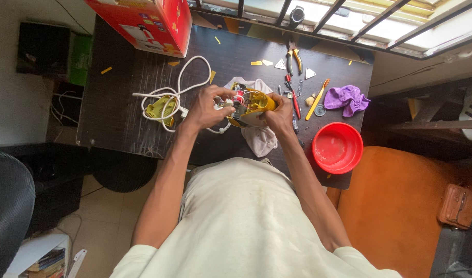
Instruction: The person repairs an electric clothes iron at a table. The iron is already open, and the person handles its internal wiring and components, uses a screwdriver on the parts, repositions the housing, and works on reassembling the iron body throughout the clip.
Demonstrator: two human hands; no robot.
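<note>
Yellow appliance (250, 106) between both hands' grip

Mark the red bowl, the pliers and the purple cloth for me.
Red bowl (318, 154): head view, on its left rim.
Pliers (298, 59): head view, on one yellow handle.
Purple cloth (347, 97): head view, on the middle of the crumpled fabric.

opened yellow appliance (251, 105), wiring exposed, above table
</note>
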